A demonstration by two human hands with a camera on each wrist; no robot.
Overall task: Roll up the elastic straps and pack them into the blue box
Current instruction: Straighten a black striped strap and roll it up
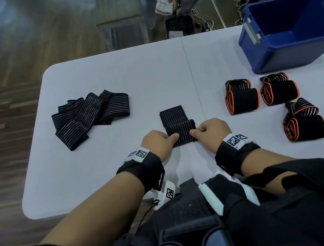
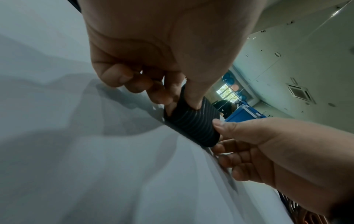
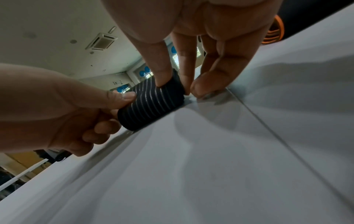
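Between both hands — black strap [image 1: 180, 127], pale-striped, half rolled

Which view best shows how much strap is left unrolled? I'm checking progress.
Head view: the strap shows its flat tail beyond the roll, between left hand and right hand. Both wrist views show only the roll, tail hidden.

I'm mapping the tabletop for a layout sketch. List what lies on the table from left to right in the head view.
Pile of unrolled black straps → left hand → strap being rolled → right hand → three rolled orange-edged straps → blue box, at the far right corner of the table.
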